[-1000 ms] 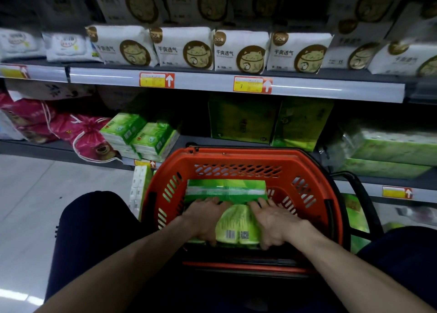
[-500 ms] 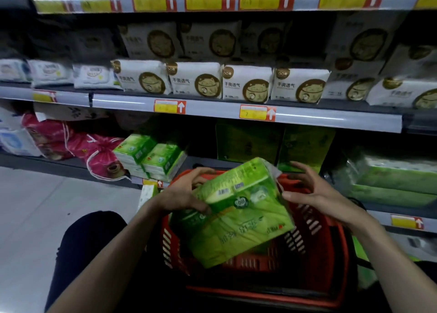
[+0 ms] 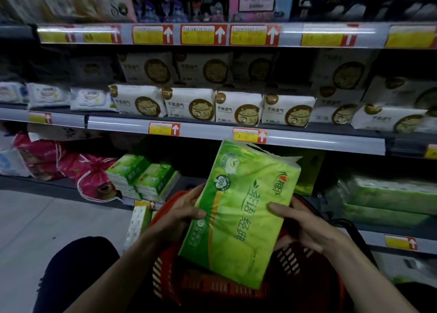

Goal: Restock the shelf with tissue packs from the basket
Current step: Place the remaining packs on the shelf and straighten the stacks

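A large green tissue pack (image 3: 238, 213) is held upright above the red basket (image 3: 302, 260), its printed face toward me. My left hand (image 3: 182, 212) grips its left edge and my right hand (image 3: 300, 220) grips its right edge. The pack's top reaches the price rail of the white-pack shelf (image 3: 212, 130). Behind it lies the dark lower shelf (image 3: 189, 182), with small green tissue packs (image 3: 142, 178) stacked at its left and more green packs (image 3: 390, 194) at its right. The pack hides the basket's inside.
Pink drawstring bags (image 3: 78, 171) lie on the lower shelf's left. White packs with round brown labels (image 3: 236, 107) line the shelf above. A white roll pack (image 3: 137, 225) stands on the floor left of the basket. My dark-trousered knee (image 3: 78, 265) is at lower left.
Both hands lifted the green pack out of the basket and turned it upright, raising it toward the shelves. My view tilted upward, bringing a higher shelf into sight.
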Demonstrator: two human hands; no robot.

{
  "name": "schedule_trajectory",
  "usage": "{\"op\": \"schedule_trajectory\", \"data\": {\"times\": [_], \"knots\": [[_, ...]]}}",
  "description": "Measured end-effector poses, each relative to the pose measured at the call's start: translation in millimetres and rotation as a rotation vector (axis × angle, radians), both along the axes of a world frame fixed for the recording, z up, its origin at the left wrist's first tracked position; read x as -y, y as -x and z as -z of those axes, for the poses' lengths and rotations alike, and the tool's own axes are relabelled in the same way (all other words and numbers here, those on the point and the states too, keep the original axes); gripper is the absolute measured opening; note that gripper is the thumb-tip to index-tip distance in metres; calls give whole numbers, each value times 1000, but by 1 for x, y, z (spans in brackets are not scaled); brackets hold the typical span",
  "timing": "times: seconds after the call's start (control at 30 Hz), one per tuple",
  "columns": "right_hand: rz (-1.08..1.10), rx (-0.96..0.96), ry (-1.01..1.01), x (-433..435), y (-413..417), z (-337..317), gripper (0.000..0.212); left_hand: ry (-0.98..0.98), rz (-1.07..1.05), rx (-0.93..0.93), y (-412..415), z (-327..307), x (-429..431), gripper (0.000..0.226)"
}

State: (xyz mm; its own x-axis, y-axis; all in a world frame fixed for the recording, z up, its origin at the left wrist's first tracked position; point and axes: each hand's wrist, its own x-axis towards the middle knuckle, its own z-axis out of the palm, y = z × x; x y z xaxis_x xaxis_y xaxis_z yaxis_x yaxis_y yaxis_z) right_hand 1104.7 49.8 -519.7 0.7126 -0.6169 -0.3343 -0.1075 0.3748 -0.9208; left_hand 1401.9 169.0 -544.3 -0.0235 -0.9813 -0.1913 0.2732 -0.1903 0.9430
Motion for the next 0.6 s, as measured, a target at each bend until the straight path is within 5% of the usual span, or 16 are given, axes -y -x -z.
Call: {"op": "schedule_trajectory", "data": {"times": [0.17,0.27,0.6], "knots": [[65,-24,144,0,11,-5,121,-56,130,134,13,-7,3,87],[24,-17,230,5,24,-13,121,-66,138,294,24,-19,6,68],[57,-9,678,19,94,-52,114,227,205,805,81,-88,40,80]]}}
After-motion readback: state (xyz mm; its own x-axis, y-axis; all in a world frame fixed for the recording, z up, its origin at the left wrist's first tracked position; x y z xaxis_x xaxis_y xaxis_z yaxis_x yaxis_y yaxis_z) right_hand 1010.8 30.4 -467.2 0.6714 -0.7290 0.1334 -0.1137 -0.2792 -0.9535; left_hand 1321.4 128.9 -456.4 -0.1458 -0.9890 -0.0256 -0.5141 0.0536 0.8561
